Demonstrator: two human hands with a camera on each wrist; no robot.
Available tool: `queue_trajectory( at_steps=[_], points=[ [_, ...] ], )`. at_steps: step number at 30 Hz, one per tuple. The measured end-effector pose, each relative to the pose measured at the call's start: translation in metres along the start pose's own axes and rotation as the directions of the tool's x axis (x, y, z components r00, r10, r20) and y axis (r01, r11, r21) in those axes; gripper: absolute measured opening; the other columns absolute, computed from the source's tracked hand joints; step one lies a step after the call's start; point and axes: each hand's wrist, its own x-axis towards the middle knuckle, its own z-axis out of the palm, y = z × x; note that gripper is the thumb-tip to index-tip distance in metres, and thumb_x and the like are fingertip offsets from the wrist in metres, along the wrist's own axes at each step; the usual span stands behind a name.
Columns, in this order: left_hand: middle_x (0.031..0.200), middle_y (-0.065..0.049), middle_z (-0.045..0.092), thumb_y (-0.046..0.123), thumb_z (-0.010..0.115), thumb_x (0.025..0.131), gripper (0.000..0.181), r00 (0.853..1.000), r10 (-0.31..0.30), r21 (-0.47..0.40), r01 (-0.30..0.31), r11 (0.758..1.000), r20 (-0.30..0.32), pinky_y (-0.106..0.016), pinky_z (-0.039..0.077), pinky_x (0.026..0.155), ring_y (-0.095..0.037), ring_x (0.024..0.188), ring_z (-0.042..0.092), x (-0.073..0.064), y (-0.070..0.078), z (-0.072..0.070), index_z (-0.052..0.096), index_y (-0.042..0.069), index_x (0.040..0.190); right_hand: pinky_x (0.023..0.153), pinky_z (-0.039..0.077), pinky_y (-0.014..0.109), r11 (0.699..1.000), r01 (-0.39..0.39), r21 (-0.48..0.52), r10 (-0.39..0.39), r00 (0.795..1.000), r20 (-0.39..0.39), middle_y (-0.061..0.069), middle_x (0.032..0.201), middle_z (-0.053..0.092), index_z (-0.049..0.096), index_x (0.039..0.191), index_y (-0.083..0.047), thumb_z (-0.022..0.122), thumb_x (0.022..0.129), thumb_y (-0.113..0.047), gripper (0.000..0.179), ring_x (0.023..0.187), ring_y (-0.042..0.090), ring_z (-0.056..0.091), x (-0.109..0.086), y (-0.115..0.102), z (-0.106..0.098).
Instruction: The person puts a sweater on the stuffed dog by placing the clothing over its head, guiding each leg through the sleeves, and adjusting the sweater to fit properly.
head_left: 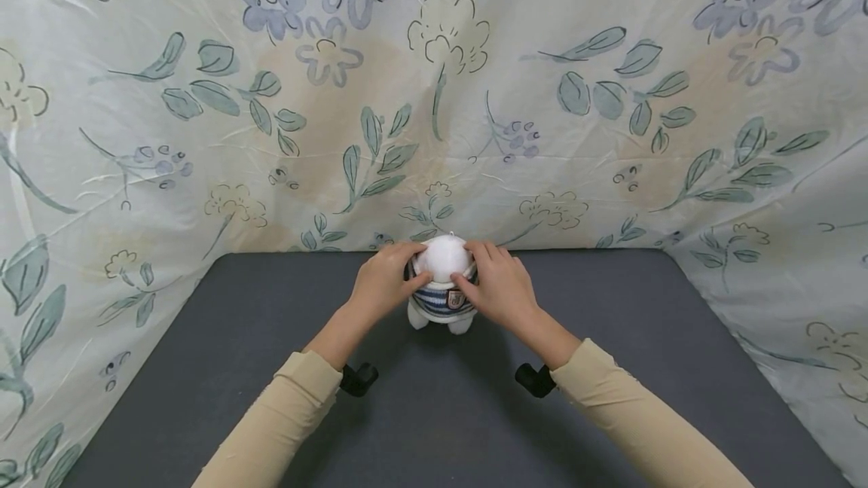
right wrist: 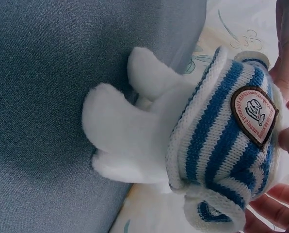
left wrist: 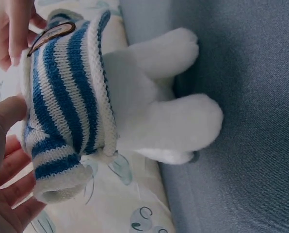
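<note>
A white plush toy (head_left: 445, 257) stands at the table's far side, wearing a blue-and-white striped knit sweater (head_left: 434, 301). My left hand (head_left: 385, 277) holds the sweater's top edge on the left, thumb in front and fingers behind. On the other side my right hand (head_left: 500, 285) grips the same edge beside the round white head. A shield-shaped patch (right wrist: 255, 115) with a brown border is on the front. Stubby white legs (left wrist: 183, 124) stick out below the hem. One sleeve (left wrist: 62, 179) hangs with its cuff hollow, near my left fingers. The toy's back is hidden.
A dark grey table (head_left: 434, 420) lies under the toy. Behind it and at both sides hangs a floral cloth (head_left: 475, 172). Black wrist mounts (head_left: 359, 380) show beside the beige sleeves (head_left: 285, 413).
</note>
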Motion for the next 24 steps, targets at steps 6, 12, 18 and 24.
queue_trajectory(
  at_steps=[6, 12, 18, 24],
  points=[
    [0.121, -0.007, 0.06, 0.037, 0.068, 0.082, 0.049, 0.998, -0.035, -0.014, 0.036, 0.999, 0.043, -0.041, 0.05, 0.08, -0.024, 0.107, 0.058, 0.001, 0.001, 0.002, 0.058, 0.014, 0.124, 0.063, 0.05, 0.041, 0.999, -0.03, 0.025, 0.029, 0.999, 0.024, 0.013, 0.105, 0.064, 0.056, 0.119, -0.004, 0.064, 0.084, -0.041, 0.051, 0.081, 0.027, 0.063, 0.002, 0.001, 0.002],
    [0.122, -0.005, 0.06, 0.037, 0.066, 0.084, 0.049, 0.995, -0.074, -0.034, 0.077, 0.996, 0.072, -0.043, 0.05, 0.08, -0.023, 0.104, 0.06, -0.001, 0.003, 0.004, 0.056, 0.014, 0.125, 0.06, 0.051, 0.038, 0.985, -0.127, 0.116, 0.113, 0.986, 0.118, 0.012, 0.103, 0.065, 0.053, 0.121, -0.005, 0.061, 0.086, -0.044, 0.054, 0.08, 0.023, 0.065, 0.002, 0.003, 0.004],
    [0.116, -0.006, 0.063, 0.038, 0.066, 0.084, 0.049, 0.995, -0.086, -0.067, 0.09, 0.994, 0.059, -0.041, 0.051, 0.075, -0.022, 0.096, 0.063, -0.003, 0.001, 0.008, 0.056, 0.015, 0.126, 0.061, 0.051, 0.038, 0.973, -0.174, 0.149, 0.152, 0.977, 0.147, 0.01, 0.103, 0.064, 0.052, 0.122, -0.006, 0.06, 0.086, -0.045, 0.054, 0.083, 0.022, 0.064, 0.0, 0.004, 0.008],
    [0.112, -0.006, 0.065, 0.037, 0.067, 0.083, 0.048, 0.993, -0.107, -0.124, 0.112, 0.986, 0.045, -0.039, 0.051, 0.075, -0.02, 0.094, 0.064, -0.003, 0.0, 0.011, 0.057, 0.013, 0.124, 0.073, 0.048, 0.044, 0.912, -0.263, 0.316, 0.21, 0.959, 0.192, 0.017, 0.116, 0.049, 0.044, 0.129, -0.006, 0.055, 0.09, -0.041, 0.054, 0.093, 0.028, 0.055, -0.005, 0.001, 0.017]
  ],
)
